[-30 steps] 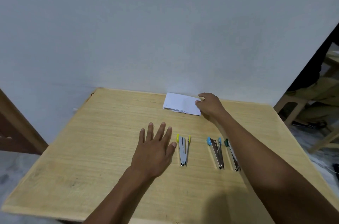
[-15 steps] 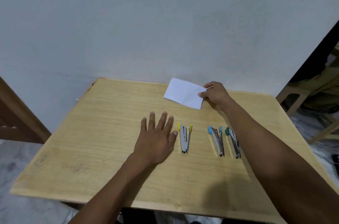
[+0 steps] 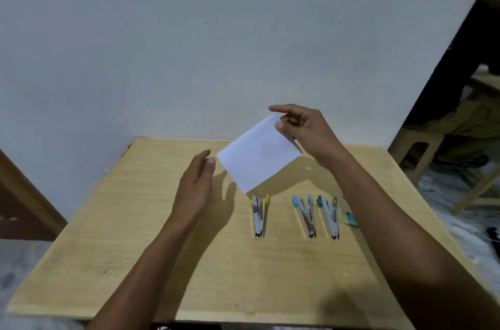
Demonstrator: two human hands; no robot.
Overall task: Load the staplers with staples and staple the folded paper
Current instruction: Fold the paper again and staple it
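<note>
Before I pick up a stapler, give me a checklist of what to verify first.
1. Grip secure: ok; the right hand pinches the folded paper by its top corner, off the table.
2. Other hand free: ok; the left hand is open beside the paper, holding nothing.
3. Tools in reach: ok; yellow stapler, blue stapler and green stapler lie side by side.
4. Staples available: cannot tell; a small box lies right of the green stapler, contents unseen.
5. Staplers loaded: cannot tell.

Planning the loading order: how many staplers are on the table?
3, in a row on the table: yellow-tipped stapler leftmost, blue-tipped stapler middle, green-tipped stapler rightmost. None appears hidden.
</note>
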